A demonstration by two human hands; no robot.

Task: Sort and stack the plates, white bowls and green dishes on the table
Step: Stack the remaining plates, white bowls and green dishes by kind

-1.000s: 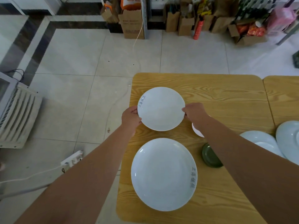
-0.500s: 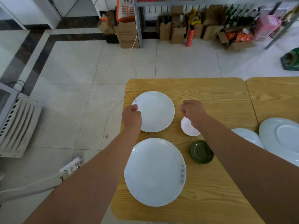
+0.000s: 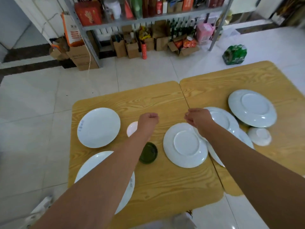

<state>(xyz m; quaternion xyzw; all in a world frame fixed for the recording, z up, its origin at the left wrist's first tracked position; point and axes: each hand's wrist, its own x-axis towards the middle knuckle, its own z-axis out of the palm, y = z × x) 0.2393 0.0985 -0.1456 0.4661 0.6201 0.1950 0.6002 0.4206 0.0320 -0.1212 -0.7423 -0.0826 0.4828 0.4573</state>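
Observation:
My left hand (image 3: 148,121) hovers over the wooden table (image 3: 165,184), fingers curled in and holding nothing. My right hand (image 3: 196,118) hangs loosely open, also with nothing in it, above the far edge of an upside-down white plate (image 3: 184,146). A medium white plate (image 3: 99,128) lies at the left. A large white plate (image 3: 92,164) sits near the front, half hidden by my left arm. A small white bowl (image 3: 132,130) peeks out beside that arm. The green dish (image 3: 148,152) rests between arm and upside-down plate.
More upside-down white plates lie to the right: one (image 3: 221,119) behind my right hand, one (image 3: 252,108) at the far right, another (image 3: 216,156) under my right arm. An overturned small white bowl (image 3: 260,136) sits beside them. A shelf (image 3: 148,20) and boxes stand beyond the table.
Both hands let go of the medium plate, which now lies at the left. The hands moved right, and the view swung right to show more plates.

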